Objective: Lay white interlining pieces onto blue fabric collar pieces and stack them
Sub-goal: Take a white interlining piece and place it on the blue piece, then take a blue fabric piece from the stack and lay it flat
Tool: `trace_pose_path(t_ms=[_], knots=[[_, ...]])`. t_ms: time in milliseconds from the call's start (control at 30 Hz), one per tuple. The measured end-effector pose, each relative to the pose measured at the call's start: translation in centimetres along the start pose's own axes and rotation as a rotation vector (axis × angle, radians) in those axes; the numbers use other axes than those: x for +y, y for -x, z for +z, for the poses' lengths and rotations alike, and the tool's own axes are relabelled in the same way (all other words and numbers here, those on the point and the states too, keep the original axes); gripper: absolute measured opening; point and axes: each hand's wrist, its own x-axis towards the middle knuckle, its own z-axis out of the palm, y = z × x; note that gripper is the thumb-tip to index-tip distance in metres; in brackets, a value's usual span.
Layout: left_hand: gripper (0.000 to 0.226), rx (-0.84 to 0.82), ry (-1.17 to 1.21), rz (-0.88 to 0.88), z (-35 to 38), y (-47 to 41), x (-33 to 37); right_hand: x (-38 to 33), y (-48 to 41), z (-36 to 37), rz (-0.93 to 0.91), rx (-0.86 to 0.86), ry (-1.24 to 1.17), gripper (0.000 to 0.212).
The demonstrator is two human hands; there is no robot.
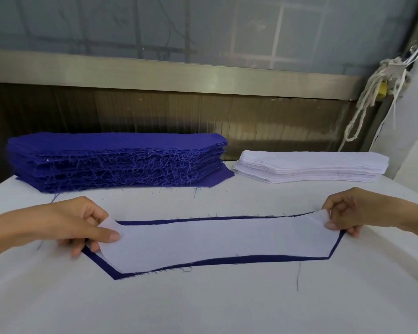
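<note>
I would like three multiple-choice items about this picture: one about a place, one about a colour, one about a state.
1. Where is the white interlining stack?
A. right of the blue stack
B. on top of it
C. in front of the hands

2. What colour borders the white interlining piece on the table?
A. red
B. blue
C. green

3. How is that piece held?
A. by one hand
B. by no hand
C. by both hands at its ends

Key: 1 A, the stacks lie side by side. 2 B, the blue collar piece shows around it. 3 C, the left hand and right hand pinch the ends.
</note>
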Motion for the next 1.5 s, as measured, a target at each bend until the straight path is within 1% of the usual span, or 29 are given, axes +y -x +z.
trace_pose_path(t_ms=[67, 133, 200, 267, 333, 367, 533, 600, 700, 833, 967, 1133, 1167, 1200, 1233, 1267, 1333, 1367, 1433, 1500], knots=[[0.095, 0.003, -0.005, 0.0, 0.0, 0.1, 0.2, 0.0, -0.1, 0.0, -0.007, 0.001, 0.019, 0.025], [0.076, 0.011, -0.01, 0.014, 0.0, 0.3, 0.3, 0.0, -0.1, 0.0, -0.013, 0.001, 0.026, 0.028], [0.064, 0.034, -0.023, 0.039, 0.0, 0.5, 0.3, 0.2, -0.1, 0.0, -0.03, -0.004, 0.026, 0.036], [0.059, 0.063, -0.045, 0.05, -0.1, 0.6, 0.2, 0.6, -0.3, -0.1, -0.049, 0.003, 0.033, 0.045], [0.056, 0.09, -0.073, 0.055, -0.3, 0.6, 0.1, 1.2, -0.4, -0.3, -0.056, 0.02, 0.064, 0.053], [0.056, 0.102, -0.085, 0.06, -0.4, 0.6, 0.0, 1.5, -0.5, -0.3, -0.057, 0.028, 0.077, 0.054], [0.055, 0.094, -0.078, 0.089, -1.2, 0.7, -0.7, 2.5, -0.9, -0.5, -0.102, -0.008, 0.107, 0.046], [0.056, 0.083, -0.075, 0.084, -1.4, 0.7, -0.9, 2.6, -0.9, -0.6, -0.104, -0.016, 0.14, 0.051], [0.055, 0.065, -0.082, 0.065, -1.7, 0.7, -1.2, 2.6, -0.9, -0.8, -0.111, -0.027, 0.174, 0.06], [0.058, 0.048, -0.119, 0.024, -1.9, 0.6, -1.4, 2.0, -0.5, -0.9, -0.119, -0.03, 0.196, 0.061], [0.057, 0.029, -0.139, -0.003, -2.2, 0.5, -1.5, 1.6, 0.0, -1.1, -0.108, -0.039, 0.167, 0.064], [0.045, -0.002, -0.14, -0.076, -3.3, 1.7, -1.2, 1.7, 0.4, -1.3, -0.08, -0.053, 0.196, 0.067], [0.043, 0.03, -0.139, -0.093, -3.8, 2.0, -1.1, 1.6, 0.4, -1.4, -0.079, -0.033, 0.202, 0.067], [0.041, 0.11, -0.134, -0.107, -4.3, 2.3, -1.1, 1.3, 0.3, -1.5, -0.082, 0.005, 0.2, 0.065], [0.038, 0.243, -0.115, -0.104, -4.9, 2.4, -1.1, 0.9, 0.1, -1.6, -0.09, 0.058, 0.176, 0.061], [0.035, 0.412, -0.07, -0.077, -5.7, 2.4, -1.2, 0.2, -0.2, -1.6, -0.099, 0.124, 0.128, 0.052], [0.03, 0.757, 0.051, 0.046, -7.0, 2.3, -1.3, -2.2, -1.1, -1.3, -0.13, 0.25, 0.043, 0.023], [0.028, 0.893, 0.078, 0.109, -7.4, 2.3, -1.1, -3.4, -1.6, -1.0, -0.157, 0.292, 0.025, 0.012], [0.023, 1.058, 0.01, 0.196, -7.8, 2.3, -0.4, -6.1, -2.7, -0.2, -0.22, 0.344, 0.043, 0.016], [0.016, 1.124, -0.09, 0.255, -8.1, 2.0, 0.4, -9.3, -4.0, 0.6, -0.277, 0.397, 0.041, 0.019]])
